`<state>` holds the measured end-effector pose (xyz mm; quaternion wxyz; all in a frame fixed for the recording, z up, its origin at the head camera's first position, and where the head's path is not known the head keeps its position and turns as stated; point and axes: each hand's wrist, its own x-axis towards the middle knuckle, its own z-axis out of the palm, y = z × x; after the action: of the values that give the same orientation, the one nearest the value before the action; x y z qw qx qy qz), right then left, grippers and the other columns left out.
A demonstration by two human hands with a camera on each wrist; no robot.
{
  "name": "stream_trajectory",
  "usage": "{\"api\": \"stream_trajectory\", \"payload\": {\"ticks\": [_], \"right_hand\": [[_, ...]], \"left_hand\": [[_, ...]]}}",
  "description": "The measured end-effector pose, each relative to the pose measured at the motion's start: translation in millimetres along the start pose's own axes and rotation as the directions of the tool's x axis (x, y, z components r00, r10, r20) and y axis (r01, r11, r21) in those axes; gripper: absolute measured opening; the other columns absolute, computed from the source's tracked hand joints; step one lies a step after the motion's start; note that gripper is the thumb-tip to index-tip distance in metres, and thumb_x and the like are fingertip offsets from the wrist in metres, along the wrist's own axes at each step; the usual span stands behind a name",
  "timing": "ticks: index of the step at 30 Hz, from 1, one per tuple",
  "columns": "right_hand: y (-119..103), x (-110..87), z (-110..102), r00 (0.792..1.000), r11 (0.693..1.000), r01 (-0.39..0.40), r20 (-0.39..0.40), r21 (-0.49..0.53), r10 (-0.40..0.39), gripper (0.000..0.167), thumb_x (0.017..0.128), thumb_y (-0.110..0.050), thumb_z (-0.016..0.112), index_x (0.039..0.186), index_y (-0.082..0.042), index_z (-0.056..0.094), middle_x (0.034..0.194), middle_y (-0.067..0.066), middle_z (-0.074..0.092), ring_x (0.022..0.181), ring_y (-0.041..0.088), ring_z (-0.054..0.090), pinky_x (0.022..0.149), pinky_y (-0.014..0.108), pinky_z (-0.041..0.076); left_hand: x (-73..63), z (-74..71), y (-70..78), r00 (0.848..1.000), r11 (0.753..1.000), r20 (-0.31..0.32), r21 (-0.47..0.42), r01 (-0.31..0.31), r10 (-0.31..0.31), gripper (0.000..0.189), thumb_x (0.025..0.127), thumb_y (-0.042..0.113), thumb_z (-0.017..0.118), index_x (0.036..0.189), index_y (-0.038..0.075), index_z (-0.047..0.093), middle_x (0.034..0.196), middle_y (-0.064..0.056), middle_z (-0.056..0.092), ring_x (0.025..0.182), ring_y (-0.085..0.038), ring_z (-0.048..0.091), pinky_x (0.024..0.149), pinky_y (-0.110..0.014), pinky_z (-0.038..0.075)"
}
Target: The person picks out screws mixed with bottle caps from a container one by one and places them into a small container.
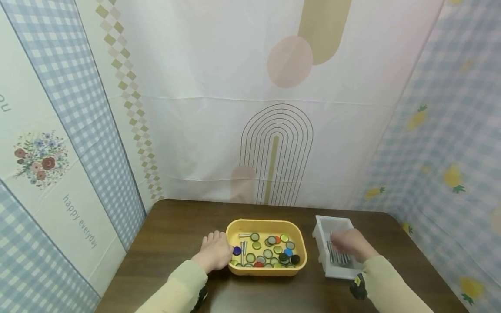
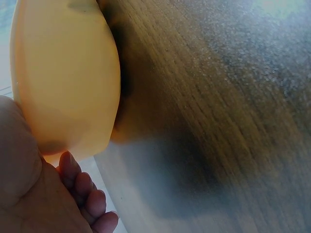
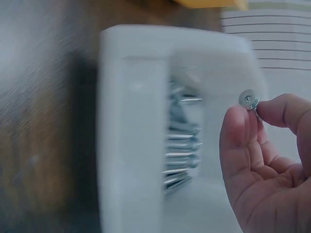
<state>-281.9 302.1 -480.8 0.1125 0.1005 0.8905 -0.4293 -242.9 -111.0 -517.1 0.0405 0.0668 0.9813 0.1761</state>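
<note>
My left hand (image 1: 214, 252) is at the left end of a yellow tray (image 1: 266, 271) and grips its wall; in the left wrist view the fingertips (image 2: 83, 182) show beside the tray's outer side, and the thumb is hidden. Inside the tray lie bottle caps (image 1: 268, 253) in green, silver, red, blue and black, with several metal bolts (image 1: 242, 252) at its left. Over a white bin (image 1: 339, 274), my right hand (image 3: 272, 155) pinches a bolt (image 3: 248, 99) between thumb and fingers, its round socket head up. More bolts (image 3: 181, 145) lie side by side in that bin.
Both containers stand on a dark brown wooden table (image 1: 176, 217), the bin to the right of the tray with a gap between. A patterned cloth (image 1: 195, 130) hangs behind the table, and checked cloths hang at both sides.
</note>
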Motion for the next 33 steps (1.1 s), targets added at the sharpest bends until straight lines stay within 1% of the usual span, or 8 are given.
{"api": "stream_trajectory", "payload": {"ticks": [4, 8, 11, 14, 16, 19, 26, 33], "right_hand": [[13, 0.3, 9, 0.998, 0.989, 0.050, -0.028, -0.136, -0.054, 0.023, 0.081, -0.015, 0.056, 0.060, -0.006, 0.057, 0.058, 0.006, 0.058, 0.056, 0.020, 0.055, 0.056, 0.033, 0.043], [23, 1.1, 17, 0.998, 0.984, 0.048, -0.041, -0.172, -0.056, 0.023, 0.078, -0.012, 0.056, 0.055, -0.006, 0.055, 0.052, 0.004, 0.054, 0.050, 0.018, 0.050, 0.052, 0.031, 0.040], [27, 0.1, 20, 0.997, 0.981, 0.053, -0.041, -0.186, -0.061, 0.019, 0.077, -0.011, 0.057, 0.059, -0.003, 0.056, 0.053, 0.004, 0.053, 0.050, 0.018, 0.051, 0.052, 0.031, 0.041], [27, -1.6, 22, 0.997, 0.976, 0.057, -0.046, -0.209, -0.068, 0.016, 0.077, -0.012, 0.058, 0.068, 0.001, 0.059, 0.059, 0.006, 0.056, 0.055, 0.020, 0.055, 0.055, 0.032, 0.043], [26, -2.6, 22, 0.997, 0.977, 0.056, -0.041, -0.208, -0.066, 0.017, 0.077, -0.013, 0.059, 0.074, 0.003, 0.060, 0.063, 0.008, 0.058, 0.058, 0.021, 0.057, 0.056, 0.032, 0.044], [24, -4.6, 23, 0.997, 0.980, 0.051, -0.042, -0.192, -0.060, 0.017, 0.076, -0.012, 0.060, 0.077, 0.006, 0.060, 0.066, 0.010, 0.058, 0.058, 0.021, 0.058, 0.056, 0.032, 0.045], [23, -6.0, 23, 0.998, 0.984, 0.049, -0.040, -0.172, -0.057, 0.015, 0.074, -0.010, 0.061, 0.073, 0.004, 0.059, 0.064, 0.010, 0.058, 0.056, 0.020, 0.057, 0.054, 0.031, 0.045], [25, -4.4, 23, 0.998, 0.991, 0.044, -0.034, -0.129, -0.049, 0.016, 0.074, -0.009, 0.062, 0.077, 0.007, 0.059, 0.067, 0.011, 0.058, 0.057, 0.021, 0.057, 0.055, 0.032, 0.048]], "left_hand": [[-1.4, -1.4, 0.6, 1.000, 1.000, -0.006, -0.002, 0.002, -0.002, 0.034, 0.094, 0.029, 0.051, 0.105, -0.003, 0.051, 0.093, -0.012, 0.042, 0.090, -0.030, 0.039, 0.085, -0.050, 0.031], [-1.8, -1.9, 0.7, 1.000, 1.000, -0.007, 0.003, -0.002, 0.002, 0.033, 0.094, 0.029, 0.051, 0.104, -0.003, 0.051, 0.092, -0.012, 0.042, 0.089, -0.030, 0.038, 0.085, -0.049, 0.031], [-2.6, -1.8, 0.9, 1.000, 1.000, -0.007, 0.003, -0.001, 0.001, 0.032, 0.094, 0.029, 0.051, 0.103, -0.002, 0.051, 0.091, -0.012, 0.041, 0.088, -0.030, 0.038, 0.084, -0.049, 0.031], [-2.5, -1.4, 1.1, 1.000, 1.000, -0.010, -0.004, -0.003, 0.003, 0.032, 0.094, 0.028, 0.051, 0.103, -0.002, 0.051, 0.091, -0.012, 0.041, 0.088, -0.030, 0.038, 0.084, -0.049, 0.031], [-2.2, -1.0, 0.6, 1.000, 1.000, -0.011, -0.005, -0.006, 0.006, 0.032, 0.094, 0.028, 0.051, 0.103, -0.002, 0.050, 0.091, -0.012, 0.041, 0.088, -0.030, 0.038, 0.084, -0.050, 0.031], [-1.4, -0.4, -0.3, 1.000, 1.000, -0.011, -0.005, -0.007, 0.007, 0.032, 0.094, 0.028, 0.051, 0.104, -0.003, 0.051, 0.093, -0.012, 0.042, 0.089, -0.030, 0.039, 0.085, -0.051, 0.031], [-0.6, 0.1, -0.7, 1.000, 1.000, -0.008, -0.002, -0.008, 0.008, 0.033, 0.094, 0.028, 0.052, 0.105, -0.003, 0.051, 0.094, -0.013, 0.043, 0.090, -0.030, 0.039, 0.086, -0.051, 0.031], [-0.7, -0.3, -0.1, 1.000, 1.000, -0.006, -0.006, -0.004, 0.004, 0.033, 0.094, 0.028, 0.052, 0.105, -0.003, 0.051, 0.094, -0.012, 0.043, 0.090, -0.030, 0.039, 0.086, -0.050, 0.031]]}}
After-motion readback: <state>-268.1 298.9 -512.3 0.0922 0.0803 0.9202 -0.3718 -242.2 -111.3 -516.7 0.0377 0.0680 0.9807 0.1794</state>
